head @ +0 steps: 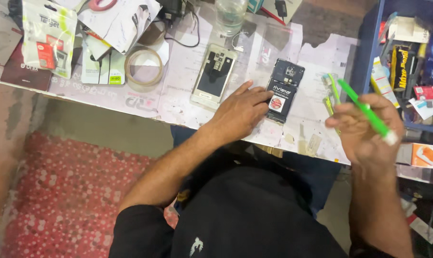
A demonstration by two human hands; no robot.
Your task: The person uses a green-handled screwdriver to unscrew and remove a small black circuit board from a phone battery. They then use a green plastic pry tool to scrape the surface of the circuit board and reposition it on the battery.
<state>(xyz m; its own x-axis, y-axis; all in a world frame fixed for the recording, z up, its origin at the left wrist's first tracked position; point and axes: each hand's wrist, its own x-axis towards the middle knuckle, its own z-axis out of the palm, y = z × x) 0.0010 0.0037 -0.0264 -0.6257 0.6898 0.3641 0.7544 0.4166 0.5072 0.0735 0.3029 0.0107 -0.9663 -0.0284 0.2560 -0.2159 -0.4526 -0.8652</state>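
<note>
Head view, one camera. Two hands, both the person's own.

Left hand: flat, fingers spread narrow, palm down on the paper-covered bench; fingertips touch the left edge of the opened dark phone. Grips nothing. That phone lies mid-bench, back off, battery showing, just right of the hand.

Right hand: raised near the right edge of the bench, fingers curled around one green screwdriver, tip pointing far-left, white cap toward the near right. Second green tool lies on the bench just left of it.

Count: two phones. One dark, plus one white-framed phone left of it, face down, back off. One tape roll farther left. One clear bottle at the far edge. Blue shelf of small boxes on the right.
</note>
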